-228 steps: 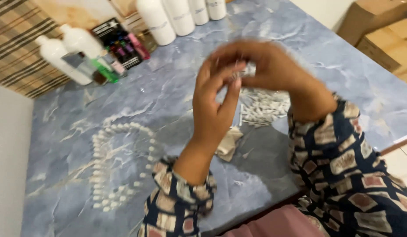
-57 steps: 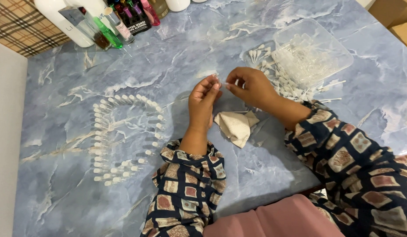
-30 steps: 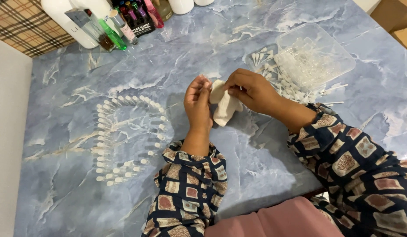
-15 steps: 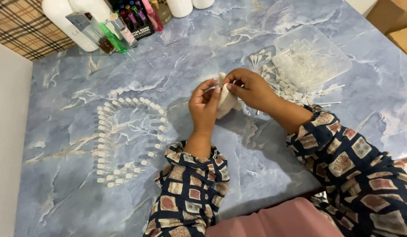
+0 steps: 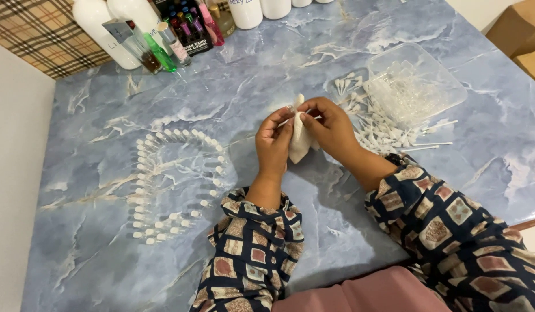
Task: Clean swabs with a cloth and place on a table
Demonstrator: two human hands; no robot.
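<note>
Above the middle of the blue marbled table (image 5: pixel 94 260), my left hand (image 5: pixel 273 141) and my right hand (image 5: pixel 332 128) meet. Between them hangs a crumpled white tissue (image 5: pixel 299 141), pinched by my right hand. My left fingertips pinch a small clear vial (image 5: pixel 291 108) whose thin tube pokes into the tissue. Both sleeves are dark with square patterns.
Several small white-capped vials (image 5: pixel 163 185) stand in a curved row at the left. A clear plastic tray (image 5: pixel 414 86) with loose sprayer tubes (image 5: pixel 377 136) lies at the right. White bottles (image 5: pixel 103 26) and coloured small bottles (image 5: pixel 181 32) stand at the far edge. Cardboard boxes (image 5: pixel 521 34) sit beyond the table.
The tissue was lifted off the table into my hands. Both hands now press it around the small vial, slightly higher than a second ago.
</note>
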